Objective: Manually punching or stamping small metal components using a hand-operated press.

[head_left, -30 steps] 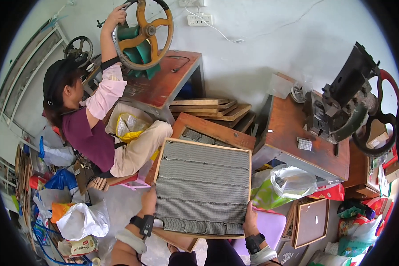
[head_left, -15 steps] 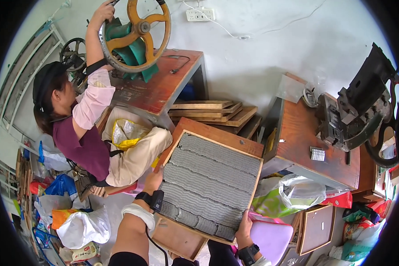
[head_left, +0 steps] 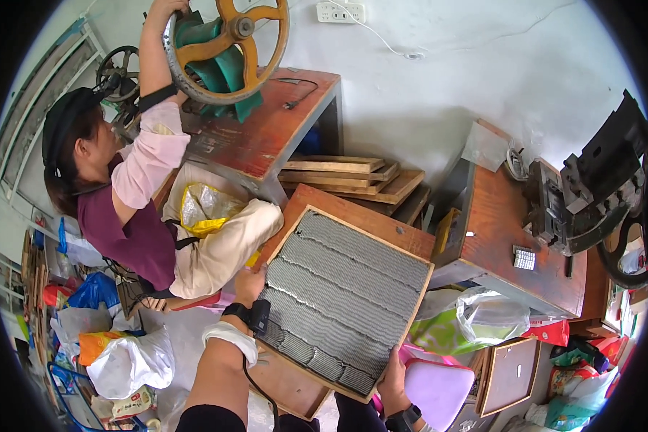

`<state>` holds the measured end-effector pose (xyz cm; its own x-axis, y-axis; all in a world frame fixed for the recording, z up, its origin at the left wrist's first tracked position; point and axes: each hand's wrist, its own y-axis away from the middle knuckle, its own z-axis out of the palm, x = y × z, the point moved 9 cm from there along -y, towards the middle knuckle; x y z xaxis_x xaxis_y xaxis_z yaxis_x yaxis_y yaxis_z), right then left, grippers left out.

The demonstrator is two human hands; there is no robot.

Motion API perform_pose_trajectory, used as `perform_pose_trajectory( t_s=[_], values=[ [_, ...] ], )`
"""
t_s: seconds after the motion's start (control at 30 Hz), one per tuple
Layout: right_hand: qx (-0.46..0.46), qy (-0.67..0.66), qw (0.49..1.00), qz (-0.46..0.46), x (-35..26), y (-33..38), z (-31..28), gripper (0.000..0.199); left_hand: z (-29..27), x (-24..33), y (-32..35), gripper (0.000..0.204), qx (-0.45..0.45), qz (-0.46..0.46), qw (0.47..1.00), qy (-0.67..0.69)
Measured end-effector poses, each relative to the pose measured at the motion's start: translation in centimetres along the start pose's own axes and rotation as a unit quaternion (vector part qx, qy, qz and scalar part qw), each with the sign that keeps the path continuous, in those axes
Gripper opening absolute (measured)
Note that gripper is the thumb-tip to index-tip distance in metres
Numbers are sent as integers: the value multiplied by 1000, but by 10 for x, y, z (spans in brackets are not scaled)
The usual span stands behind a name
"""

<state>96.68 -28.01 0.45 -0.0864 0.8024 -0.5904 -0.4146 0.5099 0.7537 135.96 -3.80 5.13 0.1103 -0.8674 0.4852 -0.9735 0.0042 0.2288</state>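
Note:
A shallow wooden tray is tilted in front of me, filled with several bands of tightly packed small grey metal pieces. My left hand grips its left edge, fingers partly hidden under the frame. At the lower right corner, my right hand holds the rim with the thumb along the side. A reddish-brown board shows behind the tray's far edge. Beneath the near edge lies another wooden tray, partly covered by the upper one.
On the left, a seated person reaches up to a green press with a yellow handwheel. Wooden frames are stacked against the wall. At right, a dark press stands on a worn table. A lilac stool is beside my right hand.
The view has shifted slightly, so the surroundings sit a little differently. Both hands keep their hold on the tray, which has tilted or moved only slightly. The other person's arm stays raised at the press.

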Motion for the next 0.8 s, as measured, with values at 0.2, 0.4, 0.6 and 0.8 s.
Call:
perform_pose_trajectory(
  t_s=[0.2, 0.4, 0.6, 0.8],
  values=[
    [34, 140, 989, -27, -14, 6, 3, 45, 1, 3, 1, 46, -7, -1, 999, -47],
    [41, 72, 996, -22, 5, -10, -15, 42, 8, -3, 4, 46, -30, -18, 998, -45],
    [47, -4, 999, -14, 15, -14, -17, 36, 23, -20, -3, 52, -72, 2, 995, -62],
    [92, 80, 992, -15, 13, -18, -31, 39, -5, -4, 19, 40, -4, 68, 995, -77]
  ],
)
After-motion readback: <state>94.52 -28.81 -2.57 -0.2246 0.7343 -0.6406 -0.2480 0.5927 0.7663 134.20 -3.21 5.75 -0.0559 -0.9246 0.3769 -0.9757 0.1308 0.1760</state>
